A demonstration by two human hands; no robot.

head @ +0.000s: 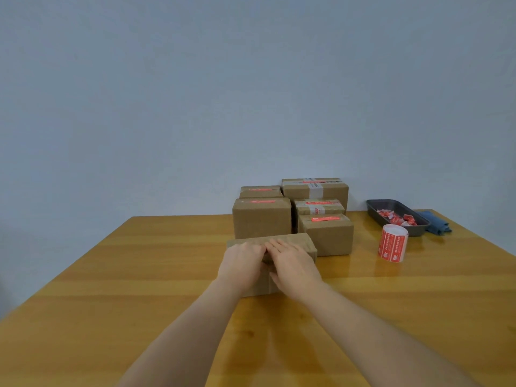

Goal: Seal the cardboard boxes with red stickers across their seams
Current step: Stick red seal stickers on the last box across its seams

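- The near cardboard box (290, 244) lies on the wooden table (139, 275), a little right of the table's middle, with broad bare tabletop on its left and toward the near edge.
- Its long axis runs left to right across the view, and its top faces up; the picture is blurred here, so the seam cannot be made out.
- The left hand (243, 263) and right hand (293, 266) rest side by side on its top, fingers mostly straight and lying flat on the cardboard, pointing away from the person. Whether a sticker lies under them cannot be told.
- Just behind it stand five more brown boxes (261, 219) in a tight cluster against the pale wall, each bearing a red sticker (324, 219) on top; two also carry a pale tape band.
- Right of the cluster, apart from it, a roll of red stickers (392, 245) stands upright.
- Behind the roll sits a dark rectangular tray (384, 203) of crumpled red and white scraps, and a folded blue cloth (437, 223) beside it near the table's far right corner.
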